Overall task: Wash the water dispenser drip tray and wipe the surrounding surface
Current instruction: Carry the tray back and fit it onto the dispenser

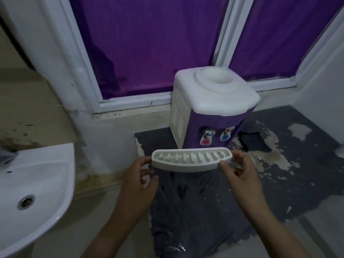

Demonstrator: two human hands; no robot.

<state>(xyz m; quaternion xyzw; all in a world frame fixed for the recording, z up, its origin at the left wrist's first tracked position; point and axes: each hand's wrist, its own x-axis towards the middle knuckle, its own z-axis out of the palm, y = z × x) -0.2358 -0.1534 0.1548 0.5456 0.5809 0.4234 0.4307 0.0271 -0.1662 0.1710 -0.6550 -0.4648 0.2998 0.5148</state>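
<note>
A white curved drip tray with a slotted grille is held in the air just in front of the base of the water dispenser. My left hand pinches its left end and my right hand pinches its right end. The dispenser is white on top with a purple front, a red tap and a blue tap. It stands on a dark counter surface with patches of peeled coating.
A white wash basin with a metal drain is at the left. Behind the dispenser is a white-framed window with purple covering. A dark cloth lies right of the dispenser. White walls close both sides.
</note>
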